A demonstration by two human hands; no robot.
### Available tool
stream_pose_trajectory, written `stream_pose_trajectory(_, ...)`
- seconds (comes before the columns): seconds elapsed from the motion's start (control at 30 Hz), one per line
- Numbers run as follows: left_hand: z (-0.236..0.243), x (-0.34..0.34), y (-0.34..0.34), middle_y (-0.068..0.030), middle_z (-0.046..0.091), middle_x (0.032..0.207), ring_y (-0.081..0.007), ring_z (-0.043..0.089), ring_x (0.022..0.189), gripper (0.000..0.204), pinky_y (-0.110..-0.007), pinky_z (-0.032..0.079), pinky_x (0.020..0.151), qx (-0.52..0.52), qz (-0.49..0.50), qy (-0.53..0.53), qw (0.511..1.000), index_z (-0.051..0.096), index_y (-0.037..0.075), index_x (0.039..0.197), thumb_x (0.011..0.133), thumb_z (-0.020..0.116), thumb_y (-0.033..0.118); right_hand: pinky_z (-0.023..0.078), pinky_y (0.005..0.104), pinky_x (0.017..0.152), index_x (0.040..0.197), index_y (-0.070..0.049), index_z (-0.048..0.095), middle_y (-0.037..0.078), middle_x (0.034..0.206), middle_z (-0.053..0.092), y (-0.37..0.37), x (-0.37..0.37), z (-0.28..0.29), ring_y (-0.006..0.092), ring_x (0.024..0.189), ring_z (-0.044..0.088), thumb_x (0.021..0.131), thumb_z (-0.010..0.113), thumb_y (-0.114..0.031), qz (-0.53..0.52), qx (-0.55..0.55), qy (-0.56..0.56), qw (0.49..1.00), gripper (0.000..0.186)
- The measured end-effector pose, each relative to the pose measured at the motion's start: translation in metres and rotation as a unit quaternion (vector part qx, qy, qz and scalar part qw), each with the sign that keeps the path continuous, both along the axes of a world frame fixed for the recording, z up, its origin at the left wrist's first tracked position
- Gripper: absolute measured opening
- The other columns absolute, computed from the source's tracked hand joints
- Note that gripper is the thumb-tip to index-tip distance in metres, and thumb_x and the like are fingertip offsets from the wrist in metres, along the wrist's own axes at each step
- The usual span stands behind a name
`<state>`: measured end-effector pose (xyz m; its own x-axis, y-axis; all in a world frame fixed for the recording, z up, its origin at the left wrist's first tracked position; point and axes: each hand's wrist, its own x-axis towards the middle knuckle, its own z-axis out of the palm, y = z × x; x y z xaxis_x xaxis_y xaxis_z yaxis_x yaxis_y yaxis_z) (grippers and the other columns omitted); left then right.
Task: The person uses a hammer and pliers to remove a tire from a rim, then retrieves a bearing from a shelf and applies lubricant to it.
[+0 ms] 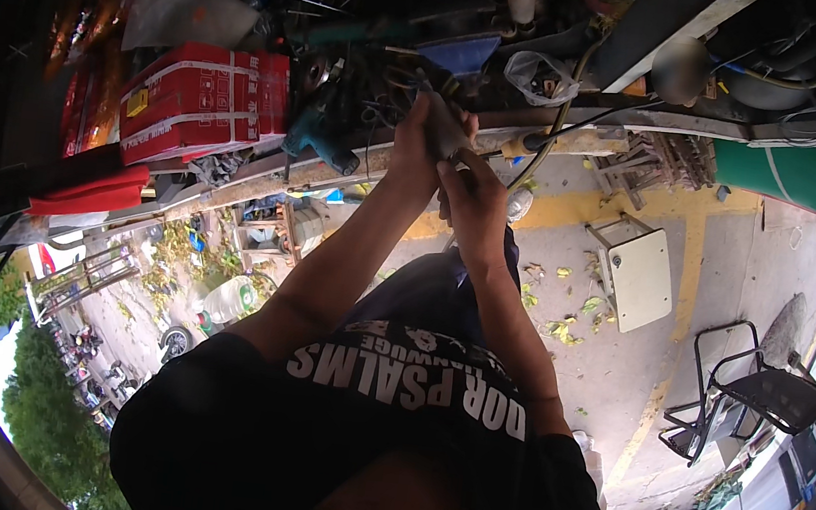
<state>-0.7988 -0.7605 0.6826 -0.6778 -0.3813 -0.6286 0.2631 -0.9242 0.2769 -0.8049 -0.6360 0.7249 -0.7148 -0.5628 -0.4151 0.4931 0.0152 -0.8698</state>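
Above the near edge of a cluttered workbench (234, 193), both my hands grip a dark grey, elongated piece whose exact kind I cannot make out (444, 130). My left hand (414, 147) is wrapped along its left side. Lower down, my right hand (478, 193) closes on the end nearer to me, thumb and fingers pinched together. A teal power tool (329, 137) lies on the bench left of my left hand. Beyond my hands is a blue tray-like piece (459, 52), and right of it a clear plastic bag (541, 77).
A red strapped carton (209, 103) stands at the bench's left. A hose (556, 121) hangs over the edge right of my hands. On the floor to the right are a cream-topped stool (637, 273) and a black folding chair (770, 389). Leaves lie scattered there.
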Motion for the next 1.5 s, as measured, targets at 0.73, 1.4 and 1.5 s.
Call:
stream_pose_trajectory(0.73,-0.006,-0.012,-0.031,-0.0146,0.060,0.092,-0.0271,0.063,0.081,0.026,-0.041,0.057,0.080,0.310,0.107,0.098,0.939,0.051,0.001,0.102,0.100,0.049,0.026,0.053,0.0300,0.058,0.111,0.001,0.054,0.009,0.093,0.061,0.014,-0.009,-0.016,0.0156,0.077,0.063,0.095,0.060,-0.025,-0.058,-0.135,-0.147,0.978,0.030)
stream_pose_trajectory(1.4,-0.013,-0.001,0.000,-0.0116,0.056,0.105,-0.0275,0.057,0.102,0.039,-0.045,0.042,0.103,-0.113,0.009,0.061,0.992,0.048,0.007,0.113,0.091,0.065,0.035,0.056,0.0278,0.068,0.120,0.002,0.058,0.011,0.105,0.064,0.011,-0.021,-0.030,0.0149,0.087,0.065,0.090,0.059,-0.003,-0.114,-0.013,0.078,0.990,0.030)
stream_pose_trajectory(1.5,-0.013,0.002,0.001,-0.0140,0.058,0.105,-0.0287,0.057,0.104,0.039,-0.046,0.040,0.105,-0.025,-0.015,0.091,0.995,0.049,0.005,0.113,0.092,0.062,0.036,0.051,0.0235,0.057,0.110,-0.001,0.064,0.005,0.091,0.067,0.011,-0.022,-0.028,0.0097,0.073,0.062,0.089,0.065,-0.006,-0.105,0.035,0.139,0.984,0.022)
